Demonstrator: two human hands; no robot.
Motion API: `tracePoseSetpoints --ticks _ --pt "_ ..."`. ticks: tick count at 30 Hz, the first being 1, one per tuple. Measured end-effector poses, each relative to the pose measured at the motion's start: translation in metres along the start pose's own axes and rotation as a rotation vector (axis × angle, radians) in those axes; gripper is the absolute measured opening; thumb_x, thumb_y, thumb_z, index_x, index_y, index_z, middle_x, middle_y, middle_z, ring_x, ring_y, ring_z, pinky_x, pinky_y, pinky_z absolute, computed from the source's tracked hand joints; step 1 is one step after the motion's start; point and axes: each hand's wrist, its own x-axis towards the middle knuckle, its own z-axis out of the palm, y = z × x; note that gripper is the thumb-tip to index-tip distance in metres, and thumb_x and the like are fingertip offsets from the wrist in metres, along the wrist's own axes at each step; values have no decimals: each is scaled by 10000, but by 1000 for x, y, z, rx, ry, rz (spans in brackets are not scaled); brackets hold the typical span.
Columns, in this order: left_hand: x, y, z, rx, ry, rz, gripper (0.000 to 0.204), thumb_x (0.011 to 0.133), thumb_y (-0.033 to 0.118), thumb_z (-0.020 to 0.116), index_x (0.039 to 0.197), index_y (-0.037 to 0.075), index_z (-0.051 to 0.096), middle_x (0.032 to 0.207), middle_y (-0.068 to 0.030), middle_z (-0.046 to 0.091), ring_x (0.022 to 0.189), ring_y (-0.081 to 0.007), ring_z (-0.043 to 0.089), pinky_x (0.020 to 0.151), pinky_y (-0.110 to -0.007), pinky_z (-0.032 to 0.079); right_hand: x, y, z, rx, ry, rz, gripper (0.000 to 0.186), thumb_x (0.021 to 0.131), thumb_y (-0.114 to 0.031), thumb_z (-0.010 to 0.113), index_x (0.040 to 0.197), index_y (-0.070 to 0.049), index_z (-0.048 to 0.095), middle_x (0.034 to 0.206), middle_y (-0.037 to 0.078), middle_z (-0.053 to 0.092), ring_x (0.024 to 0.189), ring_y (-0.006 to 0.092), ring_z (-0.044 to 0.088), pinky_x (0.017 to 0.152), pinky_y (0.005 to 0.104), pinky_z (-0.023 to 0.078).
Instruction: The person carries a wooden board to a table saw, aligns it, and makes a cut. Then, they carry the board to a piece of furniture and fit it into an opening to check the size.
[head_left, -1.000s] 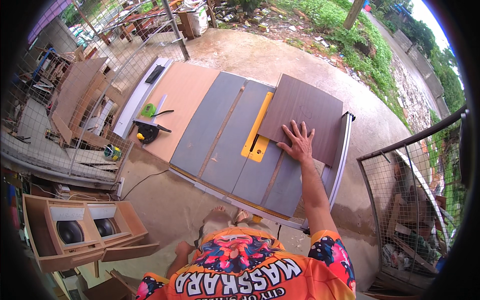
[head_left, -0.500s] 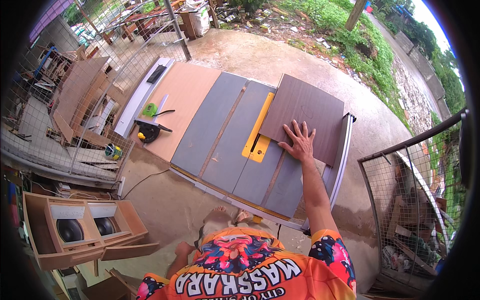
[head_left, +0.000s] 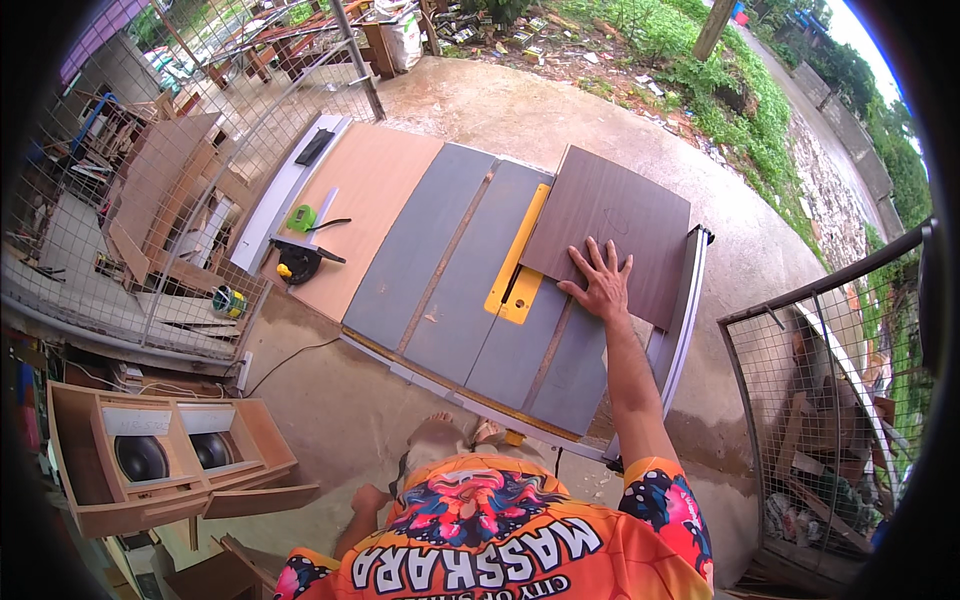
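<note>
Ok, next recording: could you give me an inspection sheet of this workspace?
Surface: grey slotted saw table, joined on its left by a pale wood board.
Work things: dark brown panel on the table's right side, overlapping the yellow insert plate.
Clutter: green tape measure and black gauge on the pale board.
Hands: right hand on the panel, fingers spread; left hand low beside the person, grip unclear.
Cables: dark cable on the floor, left of the table.
Surroundings: wooden cabinet with two black speaker cones, lower left; wire-mesh gate, right.
</note>
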Motion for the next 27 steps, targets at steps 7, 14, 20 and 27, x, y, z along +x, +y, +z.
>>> tracePoseSetpoints --ticks 7,14,20,27 --pt "-5 -7 12 -17 113 96 314 831 247 661 1049 68 797 1133 -234 747 1087 -434 716 891 -516 577 2 0 0 4 -15 4 834 850 -816 567 1574 -427 424 1704 28 306 1577 382 205 1203 755 77" --pt "0 -4 7 -5 -12 -8 685 723 510 860 1246 84 740 1314 -150 710 1206 -316 690 972 -443 568 3 2 -3 0 -15 5 832 851 -818 563 1573 -427 425 1701 28 311 1575 382 208 1205 753 84" --pt "-5 -4 6 -29 1 -12 673 723 509 862 1228 79 749 1294 -150 720 1186 -324 700 958 -449 574 5 3 -2 -4 -6 0 835 851 -814 566 1574 -422 425 1698 31 318 1573 385 214 1206 752 90" --pt "-15 -2 7 -30 17 -35 692 727 535 862 1230 74 749 1289 -158 720 1189 -336 697 959 -453 576 6 6 3 9 27 -9 832 853 -812 566 1571 -413 434 1696 35 322 1572 384 216 1204 755 90"
